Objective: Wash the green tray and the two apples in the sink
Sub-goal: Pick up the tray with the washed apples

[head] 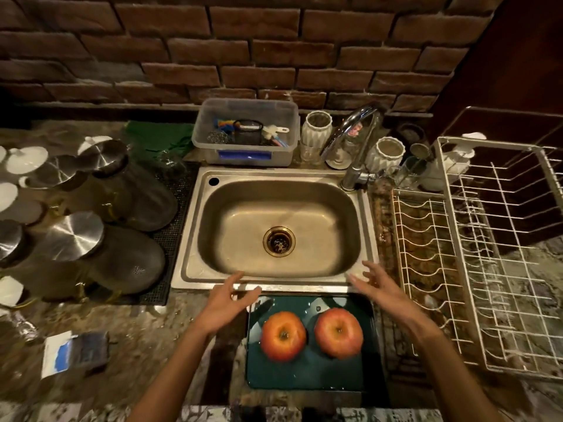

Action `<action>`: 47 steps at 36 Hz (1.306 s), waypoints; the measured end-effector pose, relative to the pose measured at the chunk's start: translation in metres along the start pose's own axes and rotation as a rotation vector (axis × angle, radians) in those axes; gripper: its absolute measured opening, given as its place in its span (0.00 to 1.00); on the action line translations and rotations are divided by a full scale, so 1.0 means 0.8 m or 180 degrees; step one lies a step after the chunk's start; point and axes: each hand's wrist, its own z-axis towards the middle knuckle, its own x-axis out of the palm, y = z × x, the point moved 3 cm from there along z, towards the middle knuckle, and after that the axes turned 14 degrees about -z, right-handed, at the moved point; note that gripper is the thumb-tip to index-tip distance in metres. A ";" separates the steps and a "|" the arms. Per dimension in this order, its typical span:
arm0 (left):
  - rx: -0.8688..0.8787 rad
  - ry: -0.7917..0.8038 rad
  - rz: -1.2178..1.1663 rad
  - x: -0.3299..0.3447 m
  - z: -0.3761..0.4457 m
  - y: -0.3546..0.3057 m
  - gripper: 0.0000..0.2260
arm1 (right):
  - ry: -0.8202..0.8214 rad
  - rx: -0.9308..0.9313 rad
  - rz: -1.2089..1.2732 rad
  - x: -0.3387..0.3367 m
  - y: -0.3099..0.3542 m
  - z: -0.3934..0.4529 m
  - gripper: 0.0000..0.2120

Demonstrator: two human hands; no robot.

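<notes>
Hands reach forward over the near edge of the counter, both empty with fingers spread. The left hand hovers just left of the green tray's far-left corner, palm turned inward, fingertips over the near rim of the sink. The right hand is held at the tray's far-right corner, palm facing left, fingers loosely curled and grasping nothing. The tray lies flat on the counter just near of the sink, between the two forearms. On it sit two apples side by side, stem ends up: the left apple and the right apple, close but apart. The sink basin holds nothing but its drain. A white dish rack stands to the right.
</notes>
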 end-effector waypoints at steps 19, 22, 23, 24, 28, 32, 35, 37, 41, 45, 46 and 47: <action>-0.0459 0.0297 -0.0658 0.071 -0.055 0.027 0.54 | 0.0291 0.0479 -0.0143 0.048 -0.060 -0.035 0.78; -0.0571 0.0084 -0.0645 0.074 -0.053 0.029 0.53 | 0.0223 0.0562 -0.0385 0.052 -0.065 -0.030 0.80; -0.0604 0.0029 -0.0665 0.074 -0.053 0.030 0.53 | 0.0219 0.0632 -0.0410 0.052 -0.069 -0.029 0.79; -0.0630 0.0001 -0.0675 0.074 -0.053 0.031 0.52 | 0.0217 0.0682 -0.0376 0.052 -0.072 -0.029 0.78; -0.0778 -0.0016 -0.0583 0.074 -0.051 0.034 0.55 | 0.0184 0.0774 -0.0229 0.048 -0.080 -0.027 0.72; -0.0996 -0.0054 -0.0686 0.074 -0.050 0.037 0.58 | 0.0206 0.0887 -0.0141 0.051 -0.087 -0.026 0.66; -0.1081 0.0032 -0.0843 0.073 -0.045 0.043 0.55 | 0.0217 0.0993 0.0132 0.055 -0.091 -0.023 0.66; -0.1120 0.0081 -0.0825 0.073 -0.043 0.045 0.53 | 0.0214 0.0976 0.0073 0.056 -0.089 -0.021 0.65; -0.1212 0.0076 -0.0678 0.072 -0.046 0.048 0.50 | 0.0138 0.0957 -0.0218 0.059 -0.086 -0.023 0.64; -0.1245 0.0101 -0.0666 0.073 -0.046 0.046 0.50 | -0.0060 0.0873 -0.0187 0.060 -0.084 -0.024 0.65; -0.1243 0.0105 -0.0678 0.074 -0.046 0.045 0.51 | -0.0075 0.0862 -0.0217 0.059 -0.082 -0.024 0.65; -0.1243 0.0099 -0.0679 0.074 -0.046 0.043 0.51 | -0.0068 0.0852 -0.0254 0.059 -0.081 -0.024 0.65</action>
